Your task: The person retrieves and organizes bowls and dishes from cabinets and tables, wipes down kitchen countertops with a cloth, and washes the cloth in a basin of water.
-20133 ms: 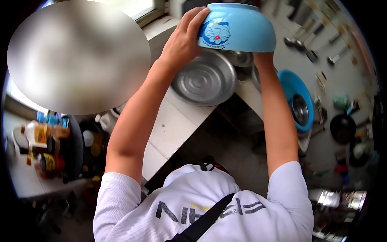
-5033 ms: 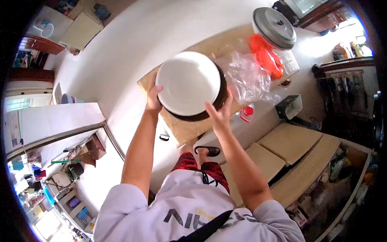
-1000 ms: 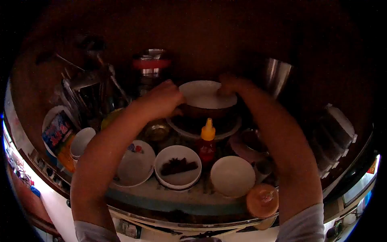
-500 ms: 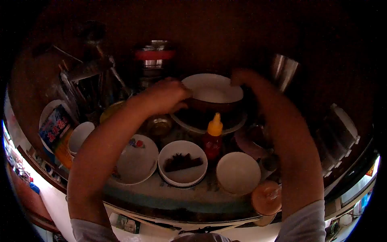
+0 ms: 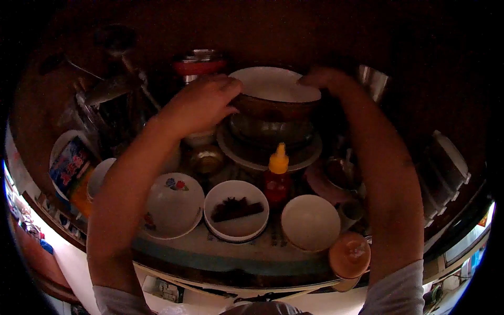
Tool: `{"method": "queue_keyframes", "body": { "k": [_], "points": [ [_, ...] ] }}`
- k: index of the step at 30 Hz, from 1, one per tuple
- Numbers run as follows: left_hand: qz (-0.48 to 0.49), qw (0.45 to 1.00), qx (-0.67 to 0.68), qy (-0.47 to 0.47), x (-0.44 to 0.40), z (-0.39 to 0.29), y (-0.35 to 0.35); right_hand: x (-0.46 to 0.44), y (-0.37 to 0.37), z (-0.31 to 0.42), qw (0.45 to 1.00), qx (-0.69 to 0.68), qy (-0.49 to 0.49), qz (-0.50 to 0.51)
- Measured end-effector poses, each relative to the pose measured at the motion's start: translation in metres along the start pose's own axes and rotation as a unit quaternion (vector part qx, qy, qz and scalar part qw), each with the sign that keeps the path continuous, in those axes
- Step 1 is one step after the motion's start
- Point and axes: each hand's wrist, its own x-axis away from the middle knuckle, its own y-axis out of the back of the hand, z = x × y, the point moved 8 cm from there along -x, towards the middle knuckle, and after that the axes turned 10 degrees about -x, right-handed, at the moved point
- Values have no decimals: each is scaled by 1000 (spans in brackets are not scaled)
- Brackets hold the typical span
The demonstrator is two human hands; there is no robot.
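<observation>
A large bowl [image 5: 278, 109], white inside and dark outside, is held level between my two hands. My left hand [image 5: 210, 100] is closed on its left rim. My right hand [image 5: 326, 80] grips the right rim, its fingers partly lost in shadow. Under the bowl, a dark glassy dish [image 5: 273, 130] sits on a wide pale plate [image 5: 304, 164]. In front of the plate stands a red squeeze bottle [image 5: 277, 184] with a yellow nozzle cap.
Near the front edge are a flowered bowl [image 5: 176, 210], a white bowl [image 5: 220, 228] with dark dried pieces, another white bowl [image 5: 311, 223] and an orange-lidded jar [image 5: 349, 255]. Utensils [image 5: 113, 92] fill the left; a steel cup [image 5: 374, 81] and clear plastic containers [image 5: 441, 173] stand right.
Both hands have lifted the large bowl up from the plate area. The dish beneath it now shows more.
</observation>
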Motion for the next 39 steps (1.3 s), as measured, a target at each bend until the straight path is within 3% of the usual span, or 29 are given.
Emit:
{"method": "queue_keyframes", "body": {
  "k": [5, 8, 11, 13, 14, 15, 16, 17, 19, 20, 21, 23, 26, 28, 31, 34, 35, 39],
  "points": [
    [-89, 996, 17, -26, 0, 1, 12, -38, 3, -27, 996, 38, 41, 75],
    [-122, 989, 72, 49, 1, 18, 15, -34, 8, -31, 998, -13, 34, 53],
    [-213, 960, 115, 141, 12, 36, 22, 4, 8, -15, 999, -51, 12, 11],
    [-196, 933, 208, 217, 17, 42, 9, 6, 8, -20, 995, -96, 5, 1],
    [-187, 915, 253, 254, 22, 42, 2, 4, 12, -13, 995, -50, 84, 14],
    [-133, 839, 452, 271, 24, 36, -10, 1, 18, -14, 986, -3, 161, 29],
    [-73, 724, 629, 275, 27, 20, -16, 5, 21, -10, 986, -8, 164, 17],
    [-9, 573, 775, 266, 28, -2, -17, 10, 24, -6, 986, -13, 166, 4],
    [-9, 465, 850, 249, 26, -23, -1, 47, 33, 14, 989, -128, 18, -73],
    [-9, 407, 881, 239, 25, -34, 5, 50, 35, 17, 983, -116, 59, -127],
    [-34, 410, 870, 272, 27, -37, 7, 52, 33, 19, 973, -103, 101, -179],
    [-87, 415, 842, 335, 32, -43, 10, 53, 33, 28, 968, -117, 122, -186],
    [-137, 411, 839, 330, 36, -54, 22, 48, 38, 41, 973, -176, 101, -107],
    [-147, 413, 833, 337, 37, -57, 29, 54, 38, 50, 962, -184, 152, -131],
    [-164, 411, 824, 354, 38, -62, 37, 71, 43, 84, 948, 104, 217, -210],
    [-169, 404, 819, 370, 41, -64, 33, 129, 25, 121, 883, 148, 376, -238],
    [-170, 401, 819, 373, 40, -64, 30, 142, 16, 125, 907, 133, 353, -185],
    [-173, 487, 762, 391, 36, -63, 35, 180, -27, 129, 964, 53, 259, -7]
  ]
}}
